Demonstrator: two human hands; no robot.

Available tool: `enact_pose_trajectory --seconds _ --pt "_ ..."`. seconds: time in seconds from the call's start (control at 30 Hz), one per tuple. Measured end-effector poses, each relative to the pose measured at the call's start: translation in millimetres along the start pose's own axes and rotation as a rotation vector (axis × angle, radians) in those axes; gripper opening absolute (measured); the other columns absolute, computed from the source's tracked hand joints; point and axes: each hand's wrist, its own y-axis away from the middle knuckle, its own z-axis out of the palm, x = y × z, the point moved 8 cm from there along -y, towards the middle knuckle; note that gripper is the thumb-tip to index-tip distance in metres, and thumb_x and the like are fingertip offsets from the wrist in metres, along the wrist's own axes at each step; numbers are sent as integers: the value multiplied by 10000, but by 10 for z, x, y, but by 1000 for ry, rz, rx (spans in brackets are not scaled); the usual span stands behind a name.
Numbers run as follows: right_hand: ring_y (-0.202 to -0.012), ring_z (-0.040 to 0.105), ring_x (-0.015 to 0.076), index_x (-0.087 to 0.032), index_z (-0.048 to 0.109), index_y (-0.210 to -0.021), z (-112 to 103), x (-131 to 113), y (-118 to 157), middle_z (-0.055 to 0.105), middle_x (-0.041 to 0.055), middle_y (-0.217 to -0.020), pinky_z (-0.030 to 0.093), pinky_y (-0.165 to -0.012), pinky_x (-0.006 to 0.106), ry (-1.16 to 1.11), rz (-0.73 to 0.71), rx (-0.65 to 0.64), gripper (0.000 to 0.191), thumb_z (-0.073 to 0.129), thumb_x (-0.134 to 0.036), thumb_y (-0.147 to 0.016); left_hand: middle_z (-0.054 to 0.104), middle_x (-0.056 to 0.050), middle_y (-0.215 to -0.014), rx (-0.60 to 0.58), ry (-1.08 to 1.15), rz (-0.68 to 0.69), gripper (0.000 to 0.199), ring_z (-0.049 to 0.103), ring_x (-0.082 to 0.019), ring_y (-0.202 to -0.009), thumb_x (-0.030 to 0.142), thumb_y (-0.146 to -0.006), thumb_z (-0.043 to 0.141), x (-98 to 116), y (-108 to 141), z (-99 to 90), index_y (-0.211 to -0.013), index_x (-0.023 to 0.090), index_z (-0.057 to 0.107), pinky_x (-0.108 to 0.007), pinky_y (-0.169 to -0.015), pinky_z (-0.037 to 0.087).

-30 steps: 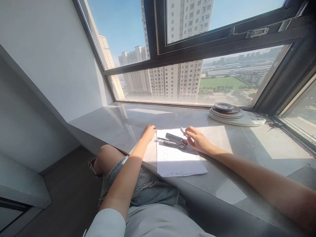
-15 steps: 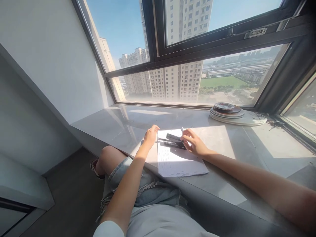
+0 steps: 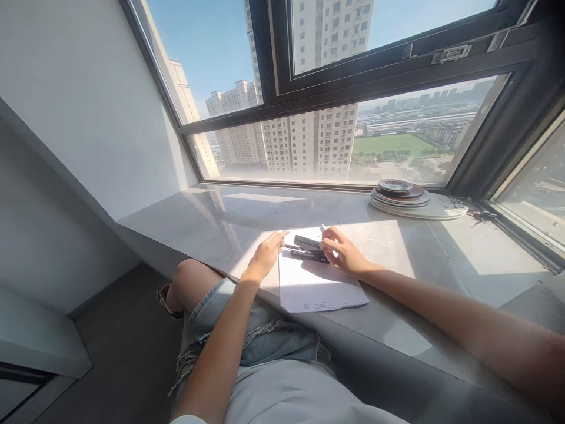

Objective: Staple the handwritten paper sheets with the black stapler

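A black stapler (image 3: 306, 254) lies spread apart on a stack of white paper (image 3: 315, 294), its upper arm lifted from the base and a metal rail showing between them. My right hand (image 3: 344, 250) grips the stapler's right end with bent fingers. Just above those fingers pokes a small white tip (image 3: 322, 228), too small to name. At the stapler's left end, my left hand (image 3: 266, 254) has its fingers stretched out, the tips close to the metal rail. Whether they touch it I cannot tell. Rows of dark marks run along the paper's left side and lower edge.
The paper rests on a pale stone windowsill (image 3: 247, 221), near its front edge. Stacked plates (image 3: 399, 203) stand at the back right by the window frame (image 3: 318, 97), with a dark tangled item (image 3: 481, 216) beside them. My bent leg (image 3: 192, 282) is below the sill on the left.
My left hand's fingers have straightened from a raised pinch and come lower, towards the stapler's left end. My right hand stays at the stapler. The whole view has shifted slightly.
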Motion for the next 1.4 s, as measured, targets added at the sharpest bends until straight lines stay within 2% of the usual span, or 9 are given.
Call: enact_pose_trajectory --seconds 0.13,0.23,0.33,0.47,0.63,0.87,0.97,1.13,1.4 --pt "-897 606 206 -231 617 -948 1 -10 -6 555 101 -1102 551 -737 339 -15 -2 -7 149 528 -115 -976 749 -32 -1092 0 39 -82 312 701 -165 -859 248 -1106 474 -77 7 24 -1340 266 679 -267 -781 569" --pt "-895 611 211 -237 621 -950 4 0 -8 561 98 -1084 555 -732 336 -29 12 -12 120 547 -149 -983 757 -43 -1214 16 18 -49 260 719 -200 -1072 219 -1086 524 -56 -11 14 -1252 256 721 -298 -932 571" --pt "-876 608 209 -241 621 -944 3 0 -12 563 95 -1065 553 -726 336 -36 17 -15 108 553 -169 -988 752 -44 -1242 16 -1 -3 260 688 -212 -1175 188 -1081 542 -15 -27 0 -1250 256 728 -335 -1033 536" --pt "-858 601 205 -237 613 -929 7 1 -9 564 93 -1051 544 -720 337 -38 7 -12 120 542 -162 -990 740 -42 -1177 -2 -49 32 212 644 -224 -1180 218 -1081 585 12 -39 -3 -1189 263 762 -355 -1047 511" --pt "-894 613 226 -247 647 -976 27 32 -9 583 102 -1074 559 -751 361 -33 20 -18 91 566 -217 -1007 694 -47 -1058 -30 -181 35 197 614 -229 -1063 248 -1074 609 33 -75 29 -1002 268 791 -369 -1003 487" --pt "-918 607 242 -252 649 -1009 38 25 -32 585 115 -1073 568 -766 374 -19 24 -25 134 519 -244 -1040 731 -36 -1037 32 -250 4 233 609 -223 -990 243 -1126 493 102 -116 -44 -1054 241 715 -355 -956 446" --pt "-918 615 244 -251 656 -1009 42 30 -27 589 116 -1081 569 -763 372 -22 29 -27 104 553 -246 -1026 737 -33 -1040 20 -231 -9 249 624 -221 -998 240 -1134 466 89 -112 -32 -1063 245 705 -353 -973 447" --pt "-915 623 249 -252 661 -1018 33 17 -31 592 116 -1079 573 -765 376 -20 26 -22 71 593 -270 -1011 744 -39 -1125 -6 -196 32 193 642 -227 -1094 234 -1117 515 88 -105 20 -1116 249 708 -365 -1026 442" --pt "-895 614 236 -248 645 -998 26 -1 -45 585 119 -1073 575 -753 371 -33 37 -38 138 513 -248 -1038 756 -32 -1188 -45 -160 27 182 637 -224 -1161 176 -1073 585 40 -123 65 -1151 257 728 -371 -1065 444"
